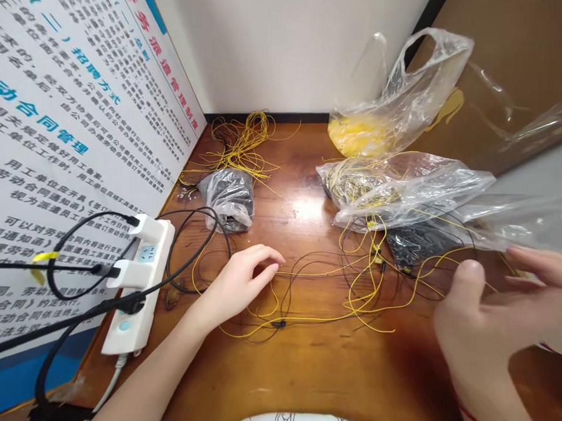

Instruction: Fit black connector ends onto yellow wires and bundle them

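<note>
My left hand (240,285) rests at the middle of the wooden table, fingers loosely curled, touching a tangle of thin yellow and black wires (323,296). A small black connector (278,324) lies on one wire. My right hand (497,306) hovers at the right with fingers spread, beside a clear plastic bag of coiled wire (360,190). Under that bag's edge lies a dark bundle (417,244). Farther back are a clear bag of black items (228,200), a heap of loose wire (240,143), and a bag of yellow wire (357,137).
A white power strip (138,287) with white plugs and black cables stands at the left of the wooden table (289,367). A poster with Chinese text (69,121) covers the left wall. A white wall (291,46) stands behind the table.
</note>
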`<action>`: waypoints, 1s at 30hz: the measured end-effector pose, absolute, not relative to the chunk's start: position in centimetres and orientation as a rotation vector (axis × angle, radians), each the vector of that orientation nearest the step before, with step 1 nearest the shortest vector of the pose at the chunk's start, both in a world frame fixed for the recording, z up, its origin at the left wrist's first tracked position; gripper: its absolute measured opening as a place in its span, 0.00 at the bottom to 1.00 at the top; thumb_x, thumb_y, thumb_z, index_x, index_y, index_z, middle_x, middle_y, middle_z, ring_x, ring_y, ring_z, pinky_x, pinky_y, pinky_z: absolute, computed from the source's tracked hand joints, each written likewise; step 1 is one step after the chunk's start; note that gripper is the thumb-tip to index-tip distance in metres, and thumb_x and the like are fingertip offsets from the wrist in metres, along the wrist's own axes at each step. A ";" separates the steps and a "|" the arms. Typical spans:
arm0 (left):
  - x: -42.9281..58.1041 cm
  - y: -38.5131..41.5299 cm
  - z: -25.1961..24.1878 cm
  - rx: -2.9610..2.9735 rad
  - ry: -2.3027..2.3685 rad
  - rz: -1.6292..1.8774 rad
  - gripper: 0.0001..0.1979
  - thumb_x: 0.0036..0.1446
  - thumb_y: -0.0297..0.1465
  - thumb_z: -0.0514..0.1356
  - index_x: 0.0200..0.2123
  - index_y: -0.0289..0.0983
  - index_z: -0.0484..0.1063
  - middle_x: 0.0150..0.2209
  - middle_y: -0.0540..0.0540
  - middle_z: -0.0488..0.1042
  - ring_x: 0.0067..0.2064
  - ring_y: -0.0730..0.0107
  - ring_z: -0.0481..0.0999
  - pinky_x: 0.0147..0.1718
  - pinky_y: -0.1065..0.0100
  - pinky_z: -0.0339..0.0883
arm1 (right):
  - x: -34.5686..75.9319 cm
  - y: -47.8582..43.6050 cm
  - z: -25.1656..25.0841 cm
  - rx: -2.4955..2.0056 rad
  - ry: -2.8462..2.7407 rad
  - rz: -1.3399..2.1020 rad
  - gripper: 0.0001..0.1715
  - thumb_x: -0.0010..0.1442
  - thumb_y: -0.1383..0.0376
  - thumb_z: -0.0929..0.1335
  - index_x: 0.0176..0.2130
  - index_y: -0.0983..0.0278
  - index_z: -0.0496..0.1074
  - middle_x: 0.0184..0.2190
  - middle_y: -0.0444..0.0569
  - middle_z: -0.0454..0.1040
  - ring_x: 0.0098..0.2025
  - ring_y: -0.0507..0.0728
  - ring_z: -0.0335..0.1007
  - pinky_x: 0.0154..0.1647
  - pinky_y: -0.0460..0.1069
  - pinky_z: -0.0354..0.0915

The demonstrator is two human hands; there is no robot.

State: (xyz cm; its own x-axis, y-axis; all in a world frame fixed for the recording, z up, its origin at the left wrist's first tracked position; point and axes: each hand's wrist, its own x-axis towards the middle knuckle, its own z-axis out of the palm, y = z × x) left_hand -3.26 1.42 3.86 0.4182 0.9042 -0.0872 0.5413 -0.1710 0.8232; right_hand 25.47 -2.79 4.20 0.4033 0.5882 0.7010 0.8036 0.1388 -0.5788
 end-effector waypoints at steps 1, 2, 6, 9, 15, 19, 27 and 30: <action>-3.3 1.4 3.8 1.853 1.240 0.536 0.08 0.64 0.30 0.54 0.39 0.38 0.74 0.41 0.47 0.78 0.44 0.65 0.77 0.45 0.65 0.68 | 24.7 -3.1 4.3 -1.478 -1.445 -0.302 0.13 0.60 0.67 0.68 0.46 0.55 0.69 0.43 0.54 0.71 0.48 0.67 0.68 0.44 0.61 0.64; -3.4 1.4 3.7 1.866 1.243 0.525 0.08 0.64 0.30 0.54 0.39 0.38 0.74 0.41 0.47 0.78 0.44 0.65 0.77 0.44 0.65 0.68 | 23.8 -3.2 4.4 -1.397 -1.631 -0.287 0.13 0.59 0.69 0.68 0.44 0.55 0.69 0.39 0.52 0.72 0.45 0.64 0.70 0.42 0.59 0.65; -3.8 1.6 3.2 1.909 1.272 0.506 0.07 0.63 0.29 0.54 0.38 0.38 0.73 0.39 0.47 0.78 0.41 0.65 0.77 0.43 0.65 0.68 | 19.9 -3.1 3.3 -1.211 -2.253 0.158 0.10 0.63 0.72 0.65 0.44 0.60 0.69 0.38 0.49 0.75 0.39 0.58 0.71 0.40 0.54 0.68; -3.9 2.0 2.7 1.880 1.281 0.522 0.07 0.63 0.29 0.55 0.37 0.38 0.73 0.36 0.48 0.78 0.38 0.66 0.77 0.41 0.66 0.69 | 18.2 -2.5 1.5 -1.282 -2.429 0.238 0.05 0.65 0.70 0.64 0.40 0.63 0.69 0.36 0.51 0.75 0.38 0.60 0.70 0.38 0.55 0.67; -3.6 2.1 2.5 1.906 1.280 0.607 0.08 0.63 0.29 0.55 0.36 0.38 0.74 0.36 0.48 0.79 0.37 0.66 0.77 0.39 0.67 0.69 | 18.3 -2.1 -0.7 -1.403 -2.384 0.320 0.05 0.67 0.70 0.62 0.38 0.63 0.67 0.35 0.50 0.73 0.35 0.58 0.67 0.37 0.53 0.66; -3.6 1.9 2.7 1.895 1.268 0.648 0.08 0.63 0.30 0.55 0.37 0.38 0.74 0.37 0.47 0.79 0.40 0.65 0.78 0.39 0.67 0.69 | 18.6 -1.9 -0.7 -1.392 -2.387 0.383 0.11 0.67 0.70 0.62 0.32 0.62 0.64 0.31 0.48 0.72 0.33 0.57 0.65 0.35 0.53 0.64; -3.2 1.7 2.4 1.685 1.358 0.870 0.08 0.62 0.32 0.56 0.38 0.37 0.75 0.39 0.45 0.79 0.41 0.63 0.78 0.42 0.64 0.70 | 19.4 -2.4 1.7 -1.363 -1.770 0.911 0.09 0.69 0.66 0.58 0.35 0.60 0.60 0.29 0.45 0.71 0.31 0.53 0.67 0.33 0.49 0.62; -2.4 0.8 2.5 1.686 1.250 0.816 0.08 0.62 0.31 0.56 0.38 0.37 0.75 0.39 0.45 0.79 0.42 0.63 0.78 0.42 0.64 0.71 | 19.2 -2.7 2.7 -1.240 -1.476 1.114 0.11 0.70 0.59 0.58 0.35 0.59 0.57 0.26 0.43 0.70 0.30 0.53 0.68 0.34 0.48 0.64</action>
State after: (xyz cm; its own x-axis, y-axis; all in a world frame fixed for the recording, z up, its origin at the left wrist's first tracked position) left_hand -2.39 0.82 2.47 0.2841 0.9587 0.0106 0.3954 -0.1273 0.9097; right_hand 19.19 -2.70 2.68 -0.1106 0.9909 0.0766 0.1982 0.0975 -0.9753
